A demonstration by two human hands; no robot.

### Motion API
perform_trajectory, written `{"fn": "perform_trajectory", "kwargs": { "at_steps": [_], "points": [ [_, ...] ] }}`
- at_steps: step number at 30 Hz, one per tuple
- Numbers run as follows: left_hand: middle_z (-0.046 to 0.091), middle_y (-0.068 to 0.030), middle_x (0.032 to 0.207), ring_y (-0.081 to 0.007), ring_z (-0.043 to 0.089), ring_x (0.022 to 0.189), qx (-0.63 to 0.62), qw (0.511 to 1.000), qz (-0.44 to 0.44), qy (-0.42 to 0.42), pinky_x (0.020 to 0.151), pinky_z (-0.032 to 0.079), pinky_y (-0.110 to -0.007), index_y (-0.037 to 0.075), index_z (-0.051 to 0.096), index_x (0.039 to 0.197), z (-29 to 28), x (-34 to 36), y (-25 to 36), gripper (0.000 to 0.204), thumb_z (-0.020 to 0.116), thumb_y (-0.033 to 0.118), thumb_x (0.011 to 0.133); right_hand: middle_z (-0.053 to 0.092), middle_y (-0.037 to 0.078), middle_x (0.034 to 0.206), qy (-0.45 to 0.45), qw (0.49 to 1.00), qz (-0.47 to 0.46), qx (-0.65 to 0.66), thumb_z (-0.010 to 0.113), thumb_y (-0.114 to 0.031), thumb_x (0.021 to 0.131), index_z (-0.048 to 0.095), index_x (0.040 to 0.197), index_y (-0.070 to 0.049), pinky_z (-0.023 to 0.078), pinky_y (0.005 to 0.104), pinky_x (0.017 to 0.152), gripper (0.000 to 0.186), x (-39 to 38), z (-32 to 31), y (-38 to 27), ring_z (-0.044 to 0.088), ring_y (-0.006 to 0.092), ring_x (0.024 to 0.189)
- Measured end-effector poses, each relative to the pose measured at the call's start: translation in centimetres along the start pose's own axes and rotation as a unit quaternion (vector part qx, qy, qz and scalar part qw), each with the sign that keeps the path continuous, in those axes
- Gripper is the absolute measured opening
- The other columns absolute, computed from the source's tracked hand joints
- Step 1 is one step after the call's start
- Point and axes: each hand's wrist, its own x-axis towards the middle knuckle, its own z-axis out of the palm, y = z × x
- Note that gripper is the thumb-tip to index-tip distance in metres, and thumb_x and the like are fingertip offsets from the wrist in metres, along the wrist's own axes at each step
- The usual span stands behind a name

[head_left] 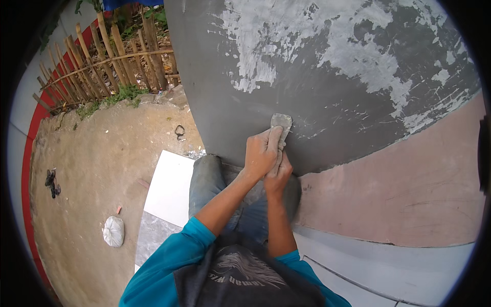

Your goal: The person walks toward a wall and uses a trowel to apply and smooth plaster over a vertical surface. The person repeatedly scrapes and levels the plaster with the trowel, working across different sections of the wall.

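Note:
A scraper (282,121) with a flat, dust-grey blade lies against the dark grey wall surface (245,120), below a patch of peeling white coating (255,66). My left hand (261,154) is closed on it, with its fingers stretched up along the blade and pressing there. Just below and to the right, my right hand (279,173) is wrapped round the lower part, so the handle is mostly hidden. Both hands are coated in pale dust. White flecks and scratches mark the grey surface to the right of the blade.
My jeans-clad knees (207,176) are close to the wall. White and grey tiles (169,176) lie to the left. Beyond, on the bare ground, are a tied white bag (113,231) and dark sandals (52,183). A bamboo fence (110,61) stands at the far left; a pinkish surface (383,184) adjoins at right.

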Motion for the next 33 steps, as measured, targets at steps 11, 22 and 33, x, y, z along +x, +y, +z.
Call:
{"fn": "perform_trajectory", "kwargs": {
  "at_steps": [11,22,33],
  "points": [
    [0.071,-0.0131,0.068,-0.0155,0.067,0.064,0.034,0.999,-0.034,-0.006,0.062,0.051,-0.037,-0.004,0.074,0.083,-1.0,-2.2,-2.7,0.05,0.057,0.033,0.112,0.077,0.023,0.101,-0.002,0.997,0.078,0.001,0.058,-0.029,0.108,0.069,0.128,0.008,0.057,0.0403,0.081,0.043,-4.5,1.3,1.9,0.076,0.0298,0.092],
    [0.07,-0.0105,0.066,-0.0147,0.066,0.062,0.017,0.999,-0.044,0.001,0.061,0.05,-0.035,-0.003,0.071,0.078,-0.8,-2.2,-3.1,0.051,0.056,0.033,0.112,0.077,0.022,0.094,0.027,0.999,0.031,0.015,0.059,-0.028,0.107,0.07,0.117,0.009,0.057,0.0417,0.074,0.04,-3.6,1.5,1.3,0.075,0.0273,0.085],
    [0.071,-0.0069,0.068,-0.0113,0.063,0.063,-0.028,0.999,-0.025,-0.008,0.06,0.049,-0.032,-0.002,0.072,0.079,0.2,-0.2,-0.7,0.056,0.053,0.036,0.115,0.071,0.022,0.081,0.018,0.999,-0.003,-0.045,0.055,-0.024,0.11,0.07,0.105,0.005,0.053,0.0437,0.063,0.033,-0.1,-0.5,-0.8,0.072,0.0363,0.07]
  ]
}}
